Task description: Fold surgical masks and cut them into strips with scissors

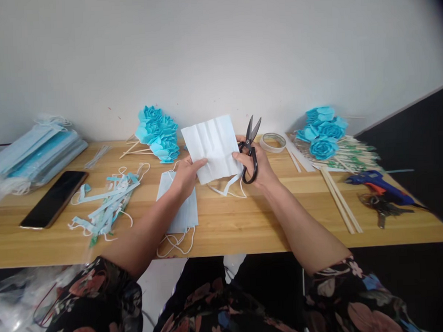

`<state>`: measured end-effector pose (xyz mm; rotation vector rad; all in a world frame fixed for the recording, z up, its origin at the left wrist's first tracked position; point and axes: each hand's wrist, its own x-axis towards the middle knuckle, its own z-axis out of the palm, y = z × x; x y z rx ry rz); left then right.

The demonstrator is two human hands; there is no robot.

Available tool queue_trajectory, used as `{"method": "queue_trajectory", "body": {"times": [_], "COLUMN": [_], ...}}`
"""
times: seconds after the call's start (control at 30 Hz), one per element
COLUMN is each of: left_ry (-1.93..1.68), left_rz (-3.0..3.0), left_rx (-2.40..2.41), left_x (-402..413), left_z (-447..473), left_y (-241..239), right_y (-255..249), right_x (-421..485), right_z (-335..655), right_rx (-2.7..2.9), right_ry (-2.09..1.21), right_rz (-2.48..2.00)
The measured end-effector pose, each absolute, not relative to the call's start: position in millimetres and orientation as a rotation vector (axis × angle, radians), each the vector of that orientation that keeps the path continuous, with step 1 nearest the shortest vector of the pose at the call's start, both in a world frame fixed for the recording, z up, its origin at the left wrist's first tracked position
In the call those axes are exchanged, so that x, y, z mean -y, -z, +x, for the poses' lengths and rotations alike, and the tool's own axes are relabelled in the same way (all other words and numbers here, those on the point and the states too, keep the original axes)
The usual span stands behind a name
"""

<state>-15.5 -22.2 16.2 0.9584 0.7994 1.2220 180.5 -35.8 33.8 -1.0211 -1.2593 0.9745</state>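
Observation:
A pale, creased sheet of face mask fabric (215, 147) is held up over the table between my two hands. My left hand (187, 175) pinches its lower left side, thumb on the front. At its right edge, my right hand (256, 167) grips the fabric with the thumb and also carries black-handled scissors (249, 147), blades apart and pointing up. Beneath the sheet lies a cut strip with a white ear loop (228, 187). Under my left wrist rests a light blue face mask (185, 211) with its loops toward me.
Left are stacked masks (48, 149), a phone (54, 200) and cut mask strips (109, 205). Blue fabric flowers (157, 132) stand near the wall. Rightward lie a tape roll (273, 142), more blue flowers (323, 134), wooden sticks (340, 200), a glue gun (382, 186) and keys (383, 209).

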Motion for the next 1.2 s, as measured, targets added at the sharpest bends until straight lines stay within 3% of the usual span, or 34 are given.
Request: {"method": "queue_trajectory", "body": {"times": [0.23, 0.4, 0.87, 1.2], "left_ry": [-1.019, -0.977, -1.469, -1.175], "left_rz": [1.033, 1.101, 0.899, 0.92], "left_rx": [-0.522, -0.678, -0.767, -0.802], "left_x": [32, 34, 24, 23], "left_z": [-8, -5, -10, -11], "left_y": [-18, -12, -22, -14], "right_y": [-30, -27, -23, -23], "right_x": [44, 47, 45, 41], "right_z": [174, 169, 162, 166], "right_rx": [1.41, 1.502, 1.458, 1.371], "right_ry": [-0.985, -1.004, -1.228, -1.071], "right_rz": [-1.069, -1.058, -1.028, -1.089]}}
